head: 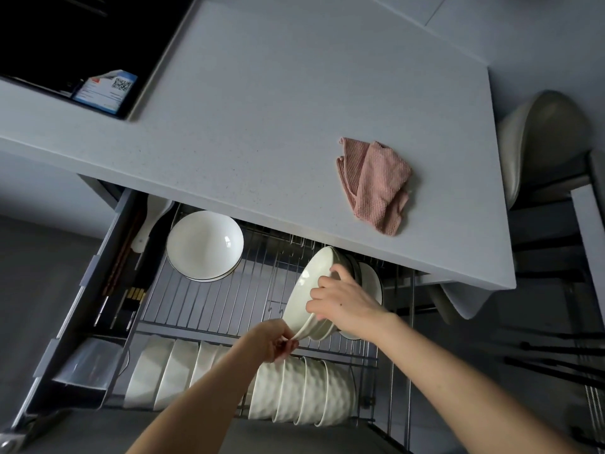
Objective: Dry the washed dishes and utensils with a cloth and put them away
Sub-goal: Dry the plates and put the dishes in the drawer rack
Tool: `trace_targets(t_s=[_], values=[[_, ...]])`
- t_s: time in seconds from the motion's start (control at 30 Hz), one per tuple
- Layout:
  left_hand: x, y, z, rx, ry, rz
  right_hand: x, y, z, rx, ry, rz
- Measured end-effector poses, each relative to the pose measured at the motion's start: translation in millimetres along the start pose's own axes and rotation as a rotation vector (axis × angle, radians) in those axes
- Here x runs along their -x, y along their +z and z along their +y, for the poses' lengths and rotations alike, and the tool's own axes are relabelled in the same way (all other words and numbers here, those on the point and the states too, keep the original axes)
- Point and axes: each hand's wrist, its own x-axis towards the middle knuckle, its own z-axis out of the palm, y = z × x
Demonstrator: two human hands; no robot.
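Observation:
A white plate (306, 290) stands tilted on edge in the wire rack (209, 299) of an open drawer, leaning against other dishes (371, 283) under the counter edge. My left hand (273, 340) pinches its lower rim. My right hand (343, 299) grips its upper side, fingers curled over the rim. A pink cloth (375, 183) lies crumpled on the grey counter (262, 109), apart from both hands.
Stacked white bowls (204, 245) sit at the rack's back left. A row of white bowls on edge (294, 391) fills the front. Chopsticks and utensils (122, 257) lie in the left compartment. A chair (543, 139) stands to the right.

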Motion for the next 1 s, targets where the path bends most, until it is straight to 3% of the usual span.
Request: trace_targets(t_s=[0.33,0.6,0.73,0.83,1.0], values=[[-21.2,13.9,4.9,-0.488,0.102,0.041,-10.8,3.4,2.1,-0.015,-0.084,-0.089],[-37.7,7.1,-0.9,-0.395,0.165,0.076,-0.6,23.0,17.5,0.143,-0.089,-0.179],[-39.7,9.6,-1.6,-0.410,0.232,0.110,-10.8,18.6,13.4,0.061,-0.045,-0.190],[-42.8,12.4,-0.1,-0.296,0.252,0.117,-10.5,21.0,14.7,-0.002,0.017,-0.189],[-35.1,16.0,2.8,-0.175,0.265,0.161,7.5,14.7,3.1,0.066,0.060,-0.190]])
